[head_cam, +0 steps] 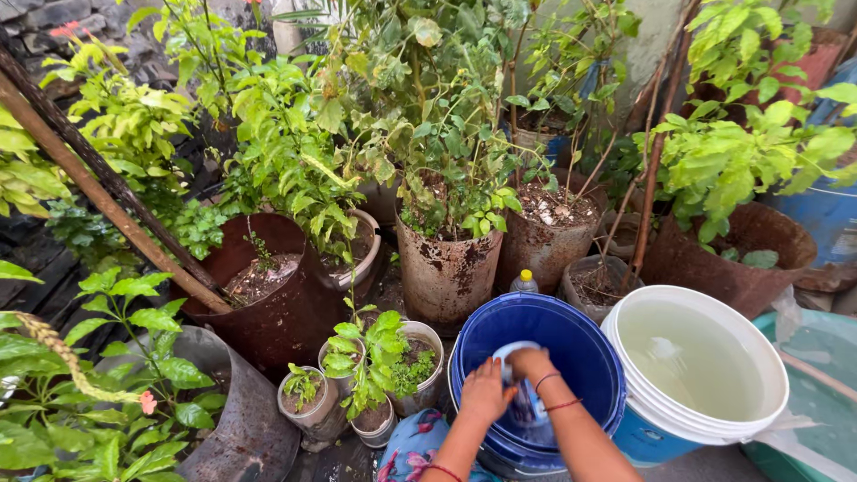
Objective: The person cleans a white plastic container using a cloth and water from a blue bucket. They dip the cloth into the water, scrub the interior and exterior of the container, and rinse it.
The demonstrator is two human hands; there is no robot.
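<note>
Wet ground (344, 460) bears rusty pots (446, 272), blue bucket (580, 348), white bucket (705, 433).

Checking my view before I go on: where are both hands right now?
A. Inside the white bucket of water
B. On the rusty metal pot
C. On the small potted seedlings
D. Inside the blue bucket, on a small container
D: the left hand and the right hand are down inside the blue bucket, grasping a small white-and-blue container; the white bucket of water stands untouched beside it.

Left hand (485, 390) and right hand (528, 363) extended forward, fingers curled.
</note>
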